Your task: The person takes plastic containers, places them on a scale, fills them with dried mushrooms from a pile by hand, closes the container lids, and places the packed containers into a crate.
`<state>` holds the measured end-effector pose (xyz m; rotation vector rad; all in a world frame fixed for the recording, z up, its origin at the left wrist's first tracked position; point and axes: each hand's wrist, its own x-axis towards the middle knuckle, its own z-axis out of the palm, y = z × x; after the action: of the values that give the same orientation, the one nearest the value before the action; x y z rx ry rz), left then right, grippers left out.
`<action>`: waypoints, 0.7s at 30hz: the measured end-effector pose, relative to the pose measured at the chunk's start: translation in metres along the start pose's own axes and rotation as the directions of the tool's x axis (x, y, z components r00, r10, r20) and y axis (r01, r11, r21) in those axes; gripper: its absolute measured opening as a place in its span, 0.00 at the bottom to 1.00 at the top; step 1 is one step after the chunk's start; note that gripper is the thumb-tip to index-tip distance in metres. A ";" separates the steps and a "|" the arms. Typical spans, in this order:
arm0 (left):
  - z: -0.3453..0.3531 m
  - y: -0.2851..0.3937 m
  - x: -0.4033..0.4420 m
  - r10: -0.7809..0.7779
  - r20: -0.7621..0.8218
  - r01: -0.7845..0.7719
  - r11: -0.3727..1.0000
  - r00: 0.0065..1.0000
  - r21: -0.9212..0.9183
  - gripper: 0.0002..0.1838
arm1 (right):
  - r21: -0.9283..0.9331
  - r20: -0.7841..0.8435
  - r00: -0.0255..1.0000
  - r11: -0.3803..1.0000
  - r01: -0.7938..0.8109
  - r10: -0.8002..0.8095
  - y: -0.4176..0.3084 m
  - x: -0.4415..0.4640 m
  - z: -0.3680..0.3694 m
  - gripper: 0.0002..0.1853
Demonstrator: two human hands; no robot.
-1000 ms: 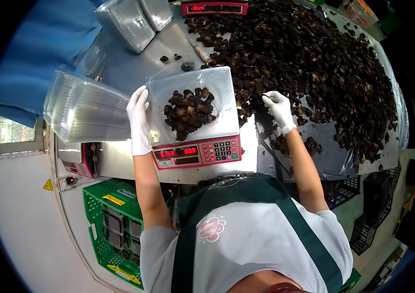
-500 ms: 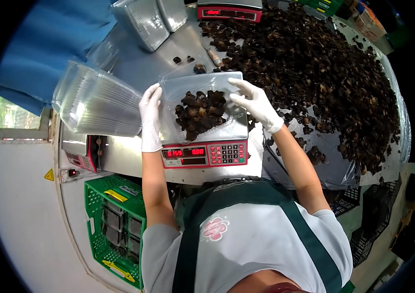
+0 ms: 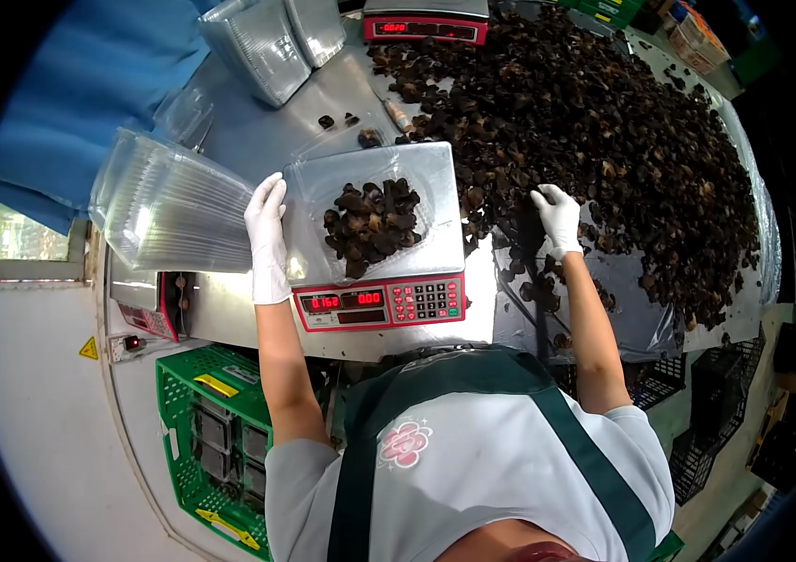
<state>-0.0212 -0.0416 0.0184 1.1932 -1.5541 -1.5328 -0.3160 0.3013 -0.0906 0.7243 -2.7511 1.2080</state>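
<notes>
A clear plastic tray of dark dried fungus pieces (image 3: pixel 373 223) rests on the metal pan of a red digital scale (image 3: pixel 379 304). My left hand (image 3: pixel 268 234), in a white glove, is at the left edge of the pan, fingers stretched upward and holding nothing. To the right, my gloved right hand (image 3: pixel 559 220) reaches to the near edge of a large heap of the same dried fungus (image 3: pixel 604 140). Its fingers curve apart from the thumb, and I see nothing gripped. The scale's weight display appears to read 0.162.
Left of the scale lies a stack of clear plastic trays (image 3: pixel 178 206); more stacked trays (image 3: pixel 262 51) stand behind. A second scale (image 3: pixel 426 28) is at the back. A tool with a light handle (image 3: pixel 399 116) lies near the heap. Below left is a green crate (image 3: pixel 173 398) holding packed boxes.
My right hand has left the tray's right side and moved right to the heap. My left hand has shifted slightly away from the tray. The displayed weight has risen slightly.
</notes>
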 end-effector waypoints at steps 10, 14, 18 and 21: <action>0.007 0.004 0.003 0.018 0.011 -0.018 1.000 1.000 -0.013 0.17 | 0.676 0.602 0.789 0.448 -0.585 0.122 -0.098 -0.006 -0.022 0.11; 0.002 0.006 0.000 0.034 -0.005 -0.034 0.999 0.999 -0.018 0.16 | 0.694 0.597 0.802 0.495 -0.524 0.011 -0.136 -0.007 -0.011 0.11; -0.004 0.008 -0.003 0.023 -0.013 -0.023 0.999 1.000 -0.032 0.16 | 0.712 0.567 0.816 0.566 -0.416 -0.114 -0.156 -0.010 -0.009 0.10; -0.006 0.005 -0.002 0.013 -0.019 -0.013 1.000 1.000 -0.021 0.16 | 0.668 0.592 0.798 0.622 -0.408 -0.112 -0.160 -0.008 -0.010 0.12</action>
<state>-0.0158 -0.0431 0.0238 1.1800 -1.5265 -1.5217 -0.2404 0.2181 0.0242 1.0686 -2.6206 2.7269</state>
